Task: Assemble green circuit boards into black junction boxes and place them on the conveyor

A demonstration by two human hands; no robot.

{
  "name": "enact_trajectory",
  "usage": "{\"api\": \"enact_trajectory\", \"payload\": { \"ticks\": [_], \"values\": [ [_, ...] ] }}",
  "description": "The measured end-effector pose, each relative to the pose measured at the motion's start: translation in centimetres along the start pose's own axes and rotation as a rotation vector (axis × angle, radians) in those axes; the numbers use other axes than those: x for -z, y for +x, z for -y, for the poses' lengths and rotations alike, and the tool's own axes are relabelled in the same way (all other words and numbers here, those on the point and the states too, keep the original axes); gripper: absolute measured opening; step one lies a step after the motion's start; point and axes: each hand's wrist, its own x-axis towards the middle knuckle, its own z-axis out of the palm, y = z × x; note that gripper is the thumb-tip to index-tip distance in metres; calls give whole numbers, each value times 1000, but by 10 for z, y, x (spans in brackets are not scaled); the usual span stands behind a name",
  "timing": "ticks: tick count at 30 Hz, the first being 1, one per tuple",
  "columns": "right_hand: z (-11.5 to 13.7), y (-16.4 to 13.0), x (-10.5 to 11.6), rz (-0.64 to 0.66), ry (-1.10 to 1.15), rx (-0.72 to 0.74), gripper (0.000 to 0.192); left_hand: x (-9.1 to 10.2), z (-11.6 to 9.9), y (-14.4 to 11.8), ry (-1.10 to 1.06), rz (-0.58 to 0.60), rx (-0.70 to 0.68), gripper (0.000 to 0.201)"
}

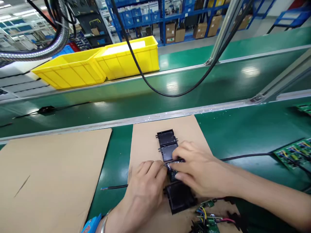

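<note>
No brand, label or writing can be read anywhere in this view. Two yellow plastic bins (pixel 102 63) stand side by side on the far strip beyond the green conveyor belt (pixel 218 84); the right one holds something flat and white, the left one's contents are hidden. Farther back, blue shelving (pixel 170 16) carries brown cartons and blue boxes, their markings too small to make out.

On the green desk (pixel 243 136), a cardboard sheet (pixel 145 142) lies against the far edge, and a row of black plastic housings (pixel 167 145) runs down its middle. Both hands meet over the middle housing. The left hand (pixel 145 184) has its fingers curled closed onto a small dark part (pixel 173 173) at the housing's near end; the right hand (pixel 201 171) pinches the same part from the other side, fingers closed on it. Another black housing (pixel 181 197) sits just nearer. Green circuit boards (pixel 295 155) lie near the right edge, and a wired board (pixel 207 215) near the front edge.
</note>
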Motion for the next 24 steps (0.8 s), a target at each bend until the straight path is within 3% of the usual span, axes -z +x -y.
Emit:
{"api": "enact_trajectory", "payload": {
  "ticks": [4,8,15,24],
  "values": [
    [-22,-30,5,-48,39,-182,27,4,0,8,-150,84,-261,40],
    [-36,-43,-9,-25,45,-318,15,-3,2,11,-155,144,-279,49],
    [-30,-32,-22,-152,149,-127,23,-10,-5,8,-141,159,-211,46],
    [-27,-33,-26,-59,-55,-81,38,-11,-13,11,-128,196,-173,38]
  ]
}}
